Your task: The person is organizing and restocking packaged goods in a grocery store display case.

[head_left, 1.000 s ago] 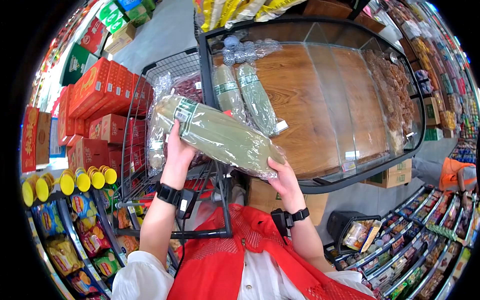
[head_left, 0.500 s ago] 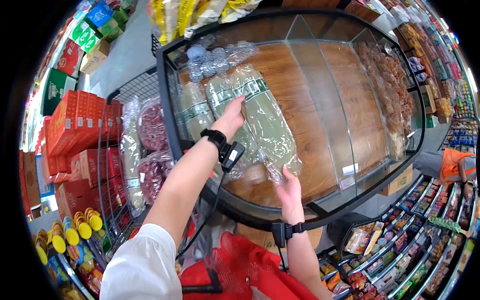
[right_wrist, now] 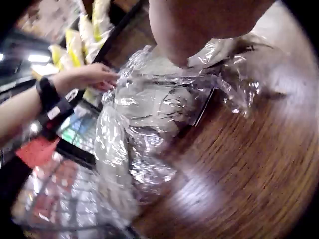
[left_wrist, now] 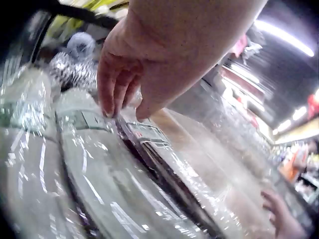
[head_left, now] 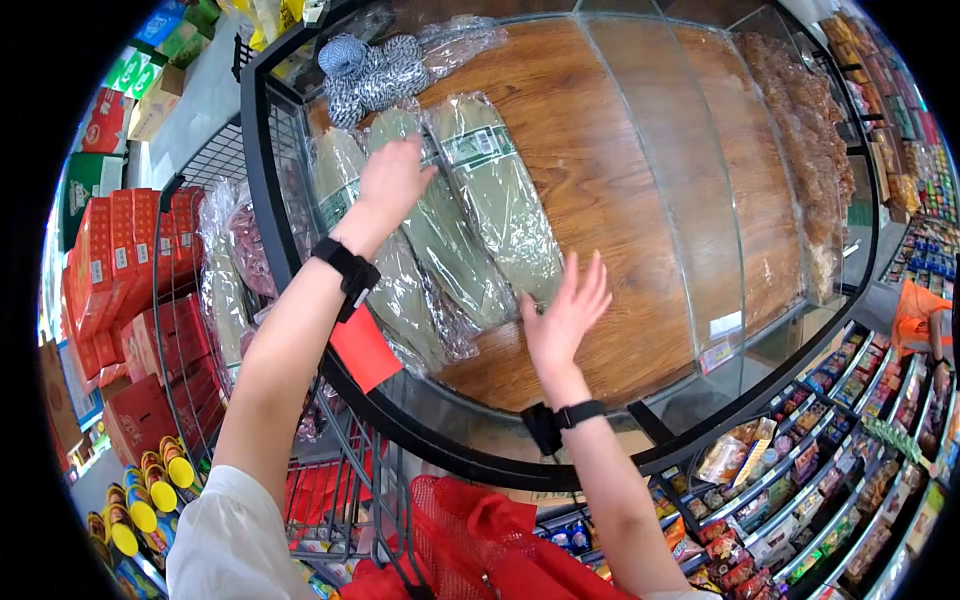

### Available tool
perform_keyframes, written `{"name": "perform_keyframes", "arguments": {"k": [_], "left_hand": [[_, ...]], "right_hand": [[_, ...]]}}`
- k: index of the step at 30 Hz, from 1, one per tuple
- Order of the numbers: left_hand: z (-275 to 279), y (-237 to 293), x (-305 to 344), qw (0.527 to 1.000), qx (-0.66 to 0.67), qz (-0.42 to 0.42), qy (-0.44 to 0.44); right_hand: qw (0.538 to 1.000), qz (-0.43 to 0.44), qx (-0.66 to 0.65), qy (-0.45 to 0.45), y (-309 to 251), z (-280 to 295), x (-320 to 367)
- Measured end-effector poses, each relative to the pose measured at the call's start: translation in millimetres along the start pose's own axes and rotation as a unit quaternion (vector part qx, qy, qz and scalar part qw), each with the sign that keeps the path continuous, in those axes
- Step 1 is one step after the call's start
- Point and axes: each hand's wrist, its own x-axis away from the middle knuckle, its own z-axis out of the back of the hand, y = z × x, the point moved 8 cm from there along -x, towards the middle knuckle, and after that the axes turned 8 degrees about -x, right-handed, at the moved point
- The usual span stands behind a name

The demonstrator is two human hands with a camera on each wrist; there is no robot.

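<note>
Three plastic-wrapped packs of long pale green leaves lie side by side on the wood-patterned display floor [head_left: 620, 320]. My left hand [head_left: 393, 180] is over the upper part of the middle pack [head_left: 450, 250], fingers pointing down. In the left wrist view, its fingertips [left_wrist: 108, 110] reach the gap between this pack and the right pack [head_left: 500, 190]. The left pack [head_left: 395, 295] lies partly under my left forearm. At the lower end of the right pack is my right hand [head_left: 565, 320], its fingers spread and holding nothing.
Black-rimmed glass walls [head_left: 455, 462] enclose the display, and glass dividers [head_left: 645, 130] cross it. Balls of patterned twine [head_left: 370, 80] lie at the back left. A red card [head_left: 365, 350] hangs at the front rim. A wire cart [head_left: 205, 300] with bagged goods stands on the left.
Both hands carried a leaf pack from over the cart into the display and laid it right of the other two. My right hand has let go, and my left hand has shifted onto the middle pack.
</note>
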Motion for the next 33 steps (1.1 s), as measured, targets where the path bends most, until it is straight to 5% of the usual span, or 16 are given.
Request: {"name": "perform_keyframes", "arguments": {"k": [1, 2, 3, 5, 6, 11, 17, 21, 24, 27, 29, 31, 33], "left_hand": [[17.7, 11.9, 15.8, 0.977, -0.153, -0.054, 0.14], [10.4, 16.8, 25.9, 0.965, -0.209, -0.063, 0.146], [1.2, 15.6, 26.0, 0.966, -0.208, -0.062, 0.142], [-47.8, 7.6, 18.4, 0.977, -0.196, -0.082, 0.0], [-53.8, 6.2, 14.0, 0.974, -0.2, -0.101, 0.031], [-70.4, 21.2, 30.1, 0.976, -0.187, -0.107, 0.018], [-127.1, 61.9, 91.7, 0.975, -0.196, -0.101, -0.028], [-135.6, 82.9, 121.5, 0.967, -0.218, -0.1, -0.084], [-117.9, 87.2, 116.7, 0.963, -0.067, -0.192, -0.178], [-69.0, 36.5, 82.5, 0.995, -0.067, -0.074, -0.014], [-51.6, -6.0, 78.6, 0.978, -0.193, 0.037, 0.074], [-53.0, -30.6, 77.8, 0.975, -0.201, 0.093, 0.028], [-73.1, -48.3, 81.9, 0.979, -0.105, 0.135, -0.111]], "right_hand": [[1.0, -0.001, 0.001, -0.004, -0.5, -3.4, -6.8], [0.997, 0.076, -0.004, -0.032, -13.9, -12.9, -15.8], [0.986, 0.153, -0.01, -0.061, -26.2, -22.5, -22.4], [0.98, 0.16, -0.006, -0.116, -19.7, -49.9, -33.3], [0.971, 0.171, -0.001, -0.168, -17.9, -64.1, -35.8], [0.977, 0.138, 0.02, -0.163, -6.9, -41.3, -41.0], [0.944, -0.043, 0.108, -0.308, 47.5, -32.5, 4.0], [0.917, -0.061, 0.171, -0.355, 71.1, -28.1, 40.7], [0.904, -0.039, 0.198, -0.376, 80.7, -25.4, 55.2], [0.885, -0.032, 0.2, -0.42, 68.4, -9.4, 49.8], [0.871, -0.034, 0.191, -0.452, 61.3, -5.8, 51.0], [0.925, -0.006, 0.202, -0.322, 39.7, 7.5, 40.7], [0.906, 0.157, 0.182, -0.347, -7.9, 5.2, 48.9]]}}
